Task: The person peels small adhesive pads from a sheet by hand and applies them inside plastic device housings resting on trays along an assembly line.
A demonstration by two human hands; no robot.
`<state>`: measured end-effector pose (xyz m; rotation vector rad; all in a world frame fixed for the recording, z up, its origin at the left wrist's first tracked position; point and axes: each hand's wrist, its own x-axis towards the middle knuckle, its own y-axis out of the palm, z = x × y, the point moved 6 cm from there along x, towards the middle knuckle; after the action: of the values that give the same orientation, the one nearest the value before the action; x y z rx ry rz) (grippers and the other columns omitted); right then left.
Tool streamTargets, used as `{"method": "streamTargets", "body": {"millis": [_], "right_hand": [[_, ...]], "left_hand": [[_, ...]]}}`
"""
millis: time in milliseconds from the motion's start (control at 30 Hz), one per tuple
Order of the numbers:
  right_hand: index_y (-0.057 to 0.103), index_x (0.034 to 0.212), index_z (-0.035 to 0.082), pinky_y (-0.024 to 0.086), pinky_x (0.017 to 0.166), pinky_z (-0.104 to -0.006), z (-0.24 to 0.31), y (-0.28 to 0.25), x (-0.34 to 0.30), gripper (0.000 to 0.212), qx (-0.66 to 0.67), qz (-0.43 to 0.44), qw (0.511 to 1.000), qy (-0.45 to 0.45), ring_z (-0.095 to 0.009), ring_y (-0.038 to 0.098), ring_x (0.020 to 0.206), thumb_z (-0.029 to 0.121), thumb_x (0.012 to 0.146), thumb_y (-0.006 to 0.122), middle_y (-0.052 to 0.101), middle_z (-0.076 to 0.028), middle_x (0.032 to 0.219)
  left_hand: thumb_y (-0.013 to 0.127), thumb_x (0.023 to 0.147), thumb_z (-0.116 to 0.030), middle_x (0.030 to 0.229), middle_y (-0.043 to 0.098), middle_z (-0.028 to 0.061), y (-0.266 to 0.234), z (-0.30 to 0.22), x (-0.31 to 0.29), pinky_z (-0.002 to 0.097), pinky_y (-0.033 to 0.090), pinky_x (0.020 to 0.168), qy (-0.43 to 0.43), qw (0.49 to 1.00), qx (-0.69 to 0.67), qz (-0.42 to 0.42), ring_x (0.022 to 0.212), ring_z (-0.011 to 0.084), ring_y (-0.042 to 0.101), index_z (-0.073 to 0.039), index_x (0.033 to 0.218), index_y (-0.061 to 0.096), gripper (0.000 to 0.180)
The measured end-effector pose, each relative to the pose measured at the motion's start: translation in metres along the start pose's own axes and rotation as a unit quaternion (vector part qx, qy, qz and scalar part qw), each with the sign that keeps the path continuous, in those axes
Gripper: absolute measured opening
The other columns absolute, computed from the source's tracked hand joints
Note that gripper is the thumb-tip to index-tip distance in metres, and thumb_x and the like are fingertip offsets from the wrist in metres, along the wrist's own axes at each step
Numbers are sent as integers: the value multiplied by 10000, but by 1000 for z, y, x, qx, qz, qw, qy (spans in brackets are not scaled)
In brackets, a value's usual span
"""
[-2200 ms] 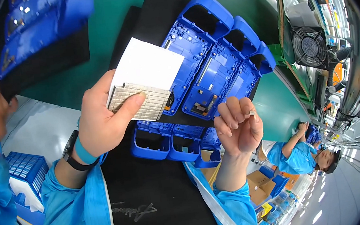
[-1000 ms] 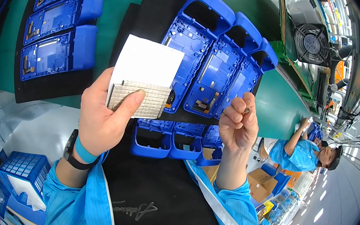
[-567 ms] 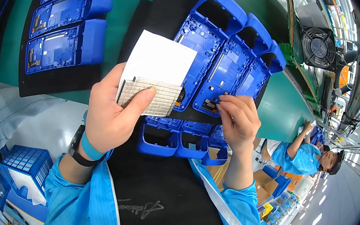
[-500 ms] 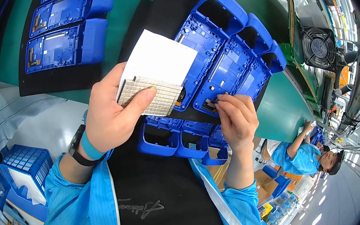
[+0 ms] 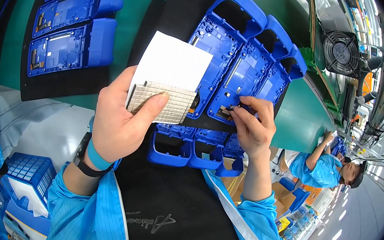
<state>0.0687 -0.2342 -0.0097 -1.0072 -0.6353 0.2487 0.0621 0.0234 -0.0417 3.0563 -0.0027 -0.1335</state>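
Observation:
My left hand is closed round a white backing sheet. On the sheet's lower part sits a block of small silvery square pads, with my thumb pressed on them. My right hand has its thumb and index finger bent toward each other at the lower end of a blue plastic housing; whatever is between the fingertips is too small to make out. That housing lies open side up in a row, between another blue housing on its left and a third on its right.
Several blue housings lie on a black mat at the far left. Nearer me are blue frame-like ends. A green bench extends right, near a black fan. A co-worker in blue stands at right; blue crates are at left.
My right index finger has lifted and straightened slightly at the housing's lower end, while the hand stays nearly in place. My left hand and the sheet have barely shifted.

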Motion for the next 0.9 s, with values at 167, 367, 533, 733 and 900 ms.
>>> {"method": "streamTargets", "body": {"millis": [167, 367, 533, 733, 900], "right_hand": [[713, 852, 33, 461, 683, -320, -4, -3, -2, 238, 4, -14, 999, 32, -225, 567, 813, -91, 669, 800, 629, -75, 866], [708, 837, 39, 442, 676, -318, -5, -1, -2, 217, 11, -1, 999, 49, -215, 542, 780, -83, 679, 795, 602, -64, 830], [702, 851, 31, 447, 681, -325, -5, 2, 0, 203, 14, 13, 999, 50, -222, 542, 787, -70, 697, 788, 598, -67, 844], [669, 873, 5, 458, 698, -334, -8, 5, 0, 178, 1, 35, 998, 57, -233, 547, 806, -81, 738, 746, 596, -91, 891], [651, 885, 4, 456, 722, -327, -13, -2, -8, 177, 78, -6, 991, 112, -232, 549, 827, -85, 754, 728, 594, -102, 907]], "left_hand": [[672, 928, -58, 1046, 737, 168, 2, -1, -1, 309, 541, 842, -2, 1000, -8, -2, 968, 196, 708, 69, 1207, 587, 318], [672, 930, -58, 1051, 736, 171, 2, -1, 0, 309, 542, 841, 3, 1000, -12, -1, 969, 198, 709, 70, 1206, 587, 317], [674, 929, -60, 1056, 735, 175, 1, -1, 1, 309, 542, 843, -1, 1000, -1, 6, 970, 202, 711, 70, 1210, 585, 323], [673, 928, -61, 1055, 736, 177, 1, -1, 0, 313, 544, 844, -6, 1000, -1, 3, 974, 208, 713, 69, 1212, 585, 324], [670, 928, -59, 1060, 736, 178, 1, -1, 0, 317, 546, 849, 1, 1000, 2, 6, 979, 214, 715, 67, 1217, 583, 327]]}}
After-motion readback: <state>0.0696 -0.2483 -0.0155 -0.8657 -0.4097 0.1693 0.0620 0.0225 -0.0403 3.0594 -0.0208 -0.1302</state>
